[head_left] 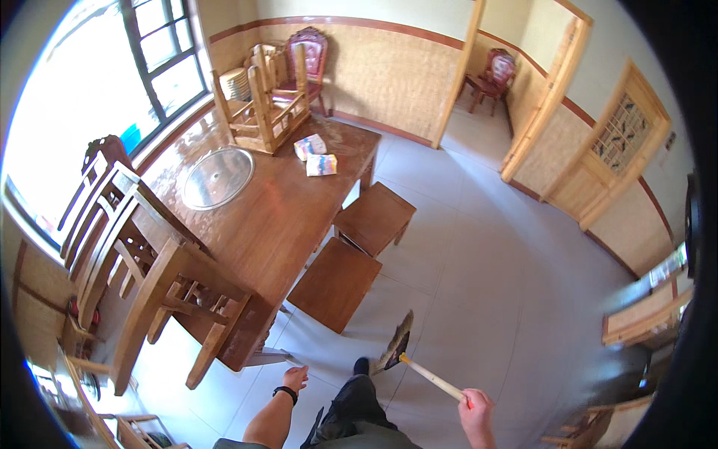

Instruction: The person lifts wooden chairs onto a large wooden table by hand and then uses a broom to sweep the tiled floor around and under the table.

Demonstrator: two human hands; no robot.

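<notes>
Broom (pixel 407 361) is slanting low in front, and the right hand (pixel 476 411) is squeezing tight around its pale stick (pixel 437 380). The left hand (pixel 295 379) is holding nothing, its fingers curling loosely apart. Past them, the brush end (pixel 396 343) is pointing away beside a dark shoe (pixel 362 366); I cannot tell if it is touching the grey floor (pixel 464 262). Working well probably means keeping the brush flat, making short, soft strokes and missing the shoe. Farther on, two brown stools (pixel 335 284) are standing beside the big table (pixel 288 232), likely calling for slow turns. Far back, a red chair (pixel 310 54) is standing by the wall (pixel 374 71).
</notes>
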